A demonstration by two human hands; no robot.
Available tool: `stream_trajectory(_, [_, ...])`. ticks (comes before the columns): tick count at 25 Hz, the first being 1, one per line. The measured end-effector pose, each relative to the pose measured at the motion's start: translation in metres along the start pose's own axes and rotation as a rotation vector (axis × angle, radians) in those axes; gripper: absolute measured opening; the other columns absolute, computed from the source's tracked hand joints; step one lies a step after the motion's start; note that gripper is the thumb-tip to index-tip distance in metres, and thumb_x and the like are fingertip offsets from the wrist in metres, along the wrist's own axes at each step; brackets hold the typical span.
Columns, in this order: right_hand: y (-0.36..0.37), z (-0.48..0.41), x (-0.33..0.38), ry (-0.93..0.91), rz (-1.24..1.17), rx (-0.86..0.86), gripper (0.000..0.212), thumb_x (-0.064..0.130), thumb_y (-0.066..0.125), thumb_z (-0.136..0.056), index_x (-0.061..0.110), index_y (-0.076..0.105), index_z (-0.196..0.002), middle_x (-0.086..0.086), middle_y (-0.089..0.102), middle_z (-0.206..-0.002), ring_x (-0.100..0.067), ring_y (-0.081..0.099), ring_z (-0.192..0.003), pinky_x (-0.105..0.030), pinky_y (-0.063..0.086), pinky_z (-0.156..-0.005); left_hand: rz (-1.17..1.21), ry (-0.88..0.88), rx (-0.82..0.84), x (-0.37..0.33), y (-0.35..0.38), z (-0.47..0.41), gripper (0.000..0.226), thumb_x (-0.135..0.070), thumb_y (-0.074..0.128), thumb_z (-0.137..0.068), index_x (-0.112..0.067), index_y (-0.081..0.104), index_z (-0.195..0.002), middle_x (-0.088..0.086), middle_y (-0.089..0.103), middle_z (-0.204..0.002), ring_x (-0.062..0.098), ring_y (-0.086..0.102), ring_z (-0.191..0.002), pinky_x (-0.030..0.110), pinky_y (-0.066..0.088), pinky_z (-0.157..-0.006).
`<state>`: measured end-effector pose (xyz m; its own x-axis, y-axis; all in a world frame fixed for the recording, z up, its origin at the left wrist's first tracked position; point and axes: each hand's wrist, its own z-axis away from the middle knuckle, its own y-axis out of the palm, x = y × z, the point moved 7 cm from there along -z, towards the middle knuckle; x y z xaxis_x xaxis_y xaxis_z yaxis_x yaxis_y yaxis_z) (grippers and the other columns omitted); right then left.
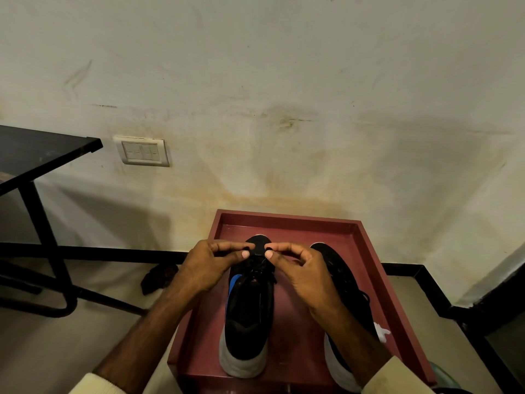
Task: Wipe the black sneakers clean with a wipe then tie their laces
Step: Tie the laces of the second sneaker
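Two black sneakers stand side by side inside one maroon tray [287, 218]: the left sneaker [250, 308] and the right sneaker [341, 274]. Their toes point at the tray's far rim, long axes running near to far. One white wipe [382, 331] lies by the tray's right wall. The left hand [210, 265] and the right hand [301, 274] each pinch the left sneaker's laces [258, 264] between thumb and forefinger.

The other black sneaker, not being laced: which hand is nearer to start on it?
Right, probably: both pinch black laces, but the right hand is beside that black sneaker, its forearm crossing it, the left hand farther.
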<state>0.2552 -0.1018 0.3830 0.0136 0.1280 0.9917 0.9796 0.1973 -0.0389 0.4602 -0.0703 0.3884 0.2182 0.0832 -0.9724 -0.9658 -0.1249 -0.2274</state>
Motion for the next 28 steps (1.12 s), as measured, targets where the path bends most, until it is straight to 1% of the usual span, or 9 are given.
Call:
stream_trajectory(3, [0.011,0.000,-0.006,0.007,-0.011,0.060,0.017,0.010,0.078,-0.092,0.019,0.080,-0.106,0.000,0.082,-0.099,-0.016,0.079,-0.097,-0.026,0.062,-0.089,-0.059,0.041,0.023,-0.003,0.002,-0.002,0.017,-0.024,0.083,-0.083,-0.030,0.084,-0.099,-0.007,0.079,-0.108,0.009,0.074,-0.106,0.030,0.058,-0.097])
stream_trajectory(6, [0.016,0.001,-0.014,0.045,0.010,0.057,0.021,0.014,0.081,-0.090,0.016,0.074,-0.110,-0.007,0.081,-0.091,-0.020,0.080,-0.090,-0.029,0.062,-0.084,0.040,0.002,0.103,-0.002,0.009,0.000,0.022,-0.015,0.081,-0.085,-0.016,0.081,-0.107,0.005,0.082,-0.098,0.020,0.079,-0.098,0.027,0.062,-0.087])
stream_trajectory(9, [0.016,-0.002,-0.017,0.023,0.050,0.047,0.016,0.015,0.083,-0.089,0.015,0.077,-0.103,-0.005,0.081,-0.091,-0.018,0.079,-0.088,-0.029,0.062,-0.082,0.126,-0.038,0.124,0.001,0.014,0.001,0.026,-0.014,0.082,-0.083,-0.007,0.076,-0.108,0.015,0.081,-0.096,0.032,0.078,-0.098,0.031,0.062,-0.087])
stream_trajectory(12, [0.021,0.000,-0.011,-0.034,0.160,0.110,0.022,0.016,0.081,-0.090,0.025,0.078,-0.111,0.003,0.080,-0.100,-0.010,0.076,-0.094,-0.029,0.061,-0.089,0.119,-0.049,0.083,0.003,0.010,0.000,0.026,-0.020,0.085,-0.079,-0.010,0.079,-0.101,0.017,0.081,-0.094,0.038,0.076,-0.095,0.040,0.059,-0.090])
stream_trajectory(15, [0.021,0.005,-0.005,-0.089,0.319,0.114,0.025,0.025,0.079,-0.092,0.033,0.072,-0.115,0.010,0.078,-0.100,-0.003,0.074,-0.098,-0.029,0.060,-0.090,0.003,0.011,0.097,0.001,0.011,-0.001,0.023,-0.027,0.088,-0.074,-0.018,0.082,-0.095,0.008,0.081,-0.095,0.032,0.077,-0.096,0.048,0.060,-0.097])
stream_trajectory(17, [0.021,0.007,-0.002,-0.113,0.399,0.095,0.028,0.029,0.079,-0.092,0.035,0.064,-0.115,0.010,0.076,-0.099,-0.001,0.072,-0.098,-0.030,0.060,-0.088,-0.024,0.040,0.108,-0.002,0.014,0.000,0.020,-0.022,0.089,-0.075,-0.016,0.082,-0.093,0.007,0.081,-0.095,0.028,0.078,-0.096,0.047,0.059,-0.098])
stream_trajectory(21, [0.025,0.008,0.002,-0.155,0.467,0.120,0.034,0.026,0.077,-0.092,0.035,0.053,-0.114,0.012,0.069,-0.097,-0.005,0.068,-0.097,-0.034,0.059,-0.085,0.011,0.025,0.077,-0.005,0.016,0.001,0.021,-0.017,0.087,-0.077,-0.012,0.081,-0.096,0.017,0.079,-0.091,0.034,0.077,-0.093,0.047,0.061,-0.095])
stream_trajectory(24, [0.030,0.008,0.005,-0.219,0.549,0.168,0.038,0.025,0.074,-0.091,0.038,0.050,-0.118,0.015,0.061,-0.099,-0.008,0.064,-0.098,-0.037,0.058,-0.079,-0.043,0.002,0.043,-0.005,0.015,0.001,0.019,-0.023,0.087,-0.077,-0.016,0.082,-0.094,0.012,0.080,-0.084,0.032,0.077,-0.088,0.041,0.063,-0.089])
stream_trajectory(28, [0.031,0.012,0.011,-0.298,0.672,0.159,0.038,0.022,0.069,-0.092,0.033,0.053,-0.126,0.020,0.055,-0.101,-0.006,0.057,-0.102,-0.028,0.053,-0.084,-0.181,0.020,0.023,-0.006,0.015,0.001,0.015,-0.034,0.086,-0.078,-0.021,0.082,-0.085,0.005,0.078,-0.075,0.009,0.070,-0.067,0.016,0.059,-0.066])
